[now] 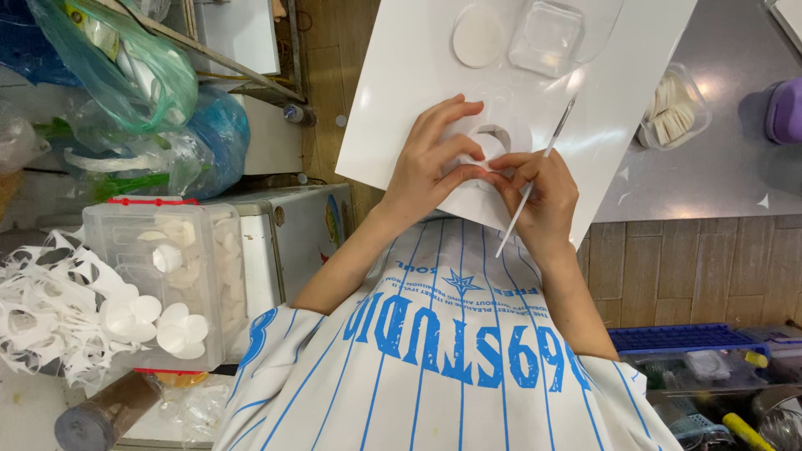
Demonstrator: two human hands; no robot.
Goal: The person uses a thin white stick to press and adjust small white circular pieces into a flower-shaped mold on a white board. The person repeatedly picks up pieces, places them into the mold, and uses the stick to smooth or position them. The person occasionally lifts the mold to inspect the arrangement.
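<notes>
A large white sheet (pixel 418 58) lies tilted on a grey counter in front of me. My left hand (pixel 430 159) presses down on a round white cut-out piece (pixel 493 142) near the sheet's lower edge. My right hand (pixel 543 196) holds a thin white stick tool (pixel 535 179) and pinches the edge of the same round piece. Farther up the sheet sit a white paper disc (pixel 478 35) and a small clear plastic tub (pixel 547 35).
A clear tub of white discs (pixel 675 107) and a purple object (pixel 784 108) sit on the grey counter (pixel 727 159). At left are a clear box with red clips (pixel 167 276) holding white discs, cut paper scraps (pixel 46 305), and plastic bags (pixel 125 75). A blue tray (pixel 677 336) lies lower right.
</notes>
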